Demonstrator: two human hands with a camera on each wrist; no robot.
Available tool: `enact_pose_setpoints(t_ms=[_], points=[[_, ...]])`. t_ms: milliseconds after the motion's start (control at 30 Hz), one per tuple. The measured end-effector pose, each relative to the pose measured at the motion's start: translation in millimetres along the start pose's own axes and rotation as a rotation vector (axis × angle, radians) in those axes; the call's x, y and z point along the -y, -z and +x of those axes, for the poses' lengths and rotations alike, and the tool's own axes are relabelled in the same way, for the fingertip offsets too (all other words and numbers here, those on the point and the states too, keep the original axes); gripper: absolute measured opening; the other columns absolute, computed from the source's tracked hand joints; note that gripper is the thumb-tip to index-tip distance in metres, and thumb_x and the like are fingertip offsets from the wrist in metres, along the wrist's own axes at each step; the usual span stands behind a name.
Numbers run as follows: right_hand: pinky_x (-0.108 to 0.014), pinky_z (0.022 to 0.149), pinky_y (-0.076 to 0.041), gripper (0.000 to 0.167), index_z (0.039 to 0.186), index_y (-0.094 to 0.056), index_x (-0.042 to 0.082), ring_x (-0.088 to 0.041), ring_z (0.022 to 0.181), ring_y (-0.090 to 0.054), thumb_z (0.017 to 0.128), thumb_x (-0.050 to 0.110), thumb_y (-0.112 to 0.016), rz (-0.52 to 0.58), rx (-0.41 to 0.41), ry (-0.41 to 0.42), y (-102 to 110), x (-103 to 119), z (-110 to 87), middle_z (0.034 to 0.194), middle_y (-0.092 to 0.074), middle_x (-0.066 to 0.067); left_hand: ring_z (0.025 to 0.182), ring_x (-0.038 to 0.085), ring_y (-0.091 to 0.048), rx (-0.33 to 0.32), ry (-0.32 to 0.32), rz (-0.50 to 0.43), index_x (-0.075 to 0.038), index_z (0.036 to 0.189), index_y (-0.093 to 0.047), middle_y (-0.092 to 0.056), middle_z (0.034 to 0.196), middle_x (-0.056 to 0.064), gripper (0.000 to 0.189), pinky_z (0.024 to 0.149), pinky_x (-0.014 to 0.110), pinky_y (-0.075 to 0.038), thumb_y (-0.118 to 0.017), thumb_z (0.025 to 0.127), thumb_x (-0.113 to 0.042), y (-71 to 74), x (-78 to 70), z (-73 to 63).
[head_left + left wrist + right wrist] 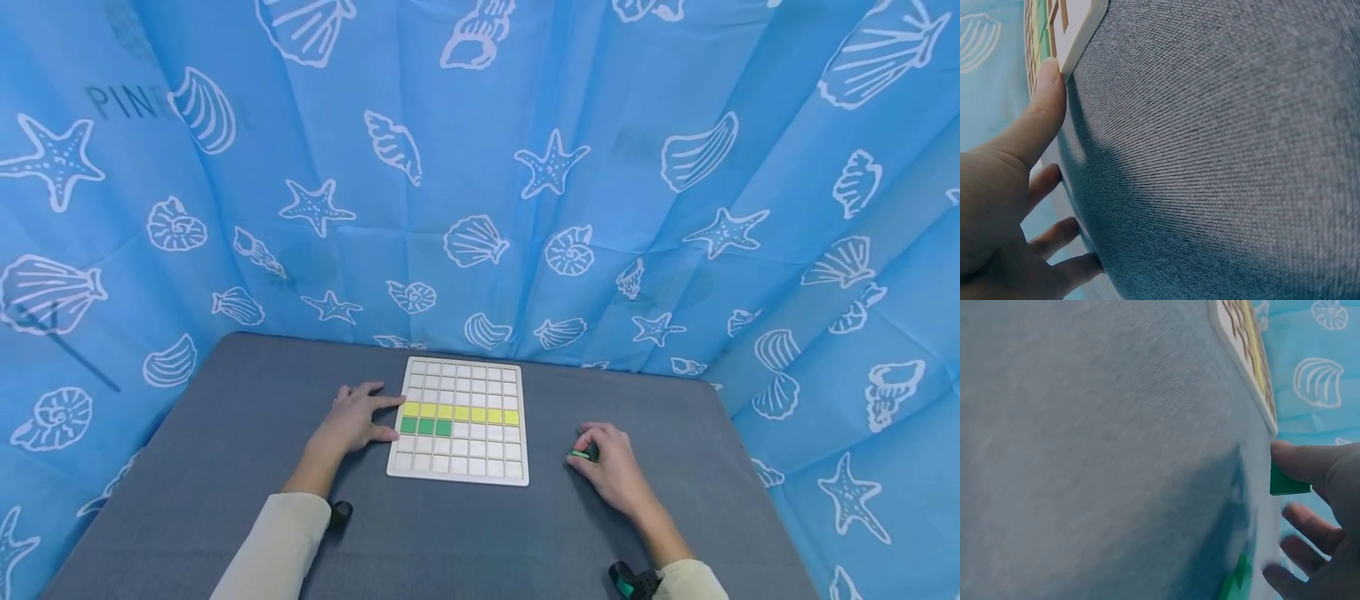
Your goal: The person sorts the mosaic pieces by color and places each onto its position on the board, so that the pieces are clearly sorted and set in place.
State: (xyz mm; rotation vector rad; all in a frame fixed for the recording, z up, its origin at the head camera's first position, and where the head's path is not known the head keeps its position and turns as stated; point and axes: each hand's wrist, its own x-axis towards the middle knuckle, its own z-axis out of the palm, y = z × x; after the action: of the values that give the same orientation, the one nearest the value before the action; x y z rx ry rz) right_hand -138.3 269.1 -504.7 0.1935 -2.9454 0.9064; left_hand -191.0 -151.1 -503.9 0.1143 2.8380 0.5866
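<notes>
A white board (459, 478) with a grid of square cells lies on the table. One full row holds yellow tiles (461, 413), and below it three green tiles (425, 426) fill the left end of a row. My left hand (352, 421) touches the board's left edge with thumb and index finger, the other fingers spread on the cloth. Right of the board, my right hand (613, 467) pinches a green tile (1286, 483) between thumb and fingers, raised above the table. Under that hand more green pieces (1235, 582) lie on the cloth, partly cut off by the frame.
Grey cloth (465, 542) covers the table. A blue curtain (480, 167) with white shells and starfish hangs behind it and at both sides. Each wrist carries a small black device, one at the left wrist (340, 515) and one at the right (632, 581).
</notes>
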Motion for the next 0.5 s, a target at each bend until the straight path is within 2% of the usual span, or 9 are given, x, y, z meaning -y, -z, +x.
enact_pose_setpoints(t_ms=[100, 233, 333, 500], points=[[-0.038, 0.085, -0.048, 0.018, 0.088, -0.064, 0.016, -0.023, 0.097, -0.061, 0.087, 0.012, -0.081, 0.007, 0.015, -0.018, -1, 7, 3.5, 0.106, -0.070, -0.007, 0.143, 0.044, -0.032, -0.001, -0.003, 0.007, -0.036, 0.146, -0.057, -0.035, 0.165, 0.012, 0.068, 0.106, 0.064, -0.041, -0.083, 0.083, -0.039, -1.1, 1.1, 0.8], [-0.024, 0.066, -0.043, 0.017, 0.092, -0.063, 0.017, -0.010, 0.073, -0.052, 0.089, 0.014, -0.079, 0.040, 0.049, -0.046, -3, 15, 8.0, 0.085, -0.065, 0.002, 0.143, 0.044, -0.032, -0.002, -0.008, 0.007, -0.036, 0.146, -0.057, -0.035, 0.165, 0.012, 0.068, 0.106, 0.063, -0.042, -0.083, 0.083, -0.039, -1.8, 2.1, 1.5], [-0.023, 0.064, -0.042, 0.014, 0.095, -0.067, 0.017, -0.008, 0.070, -0.051, 0.090, 0.013, -0.079, 0.076, 0.034, -0.027, -9, 22, 10.9, 0.084, -0.065, 0.002, 0.143, 0.044, -0.033, -0.004, -0.016, 0.005, -0.036, 0.146, -0.057, -0.036, 0.165, 0.012, 0.068, 0.106, 0.063, -0.043, -0.082, 0.083, -0.039, -1.1, 2.7, 1.1], [-0.025, 0.069, -0.048, 0.012, 0.103, -0.074, 0.015, -0.008, 0.077, -0.057, 0.091, 0.011, -0.077, 0.101, -0.003, 0.011, -20, 34, 15.3, 0.094, -0.069, 0.000, 0.141, 0.044, -0.034, -0.011, -0.030, 0.006, -0.035, 0.146, -0.057, -0.036, 0.164, 0.012, 0.068, 0.105, 0.062, -0.043, -0.082, 0.084, -0.039, 0.4, 3.1, -0.5]])
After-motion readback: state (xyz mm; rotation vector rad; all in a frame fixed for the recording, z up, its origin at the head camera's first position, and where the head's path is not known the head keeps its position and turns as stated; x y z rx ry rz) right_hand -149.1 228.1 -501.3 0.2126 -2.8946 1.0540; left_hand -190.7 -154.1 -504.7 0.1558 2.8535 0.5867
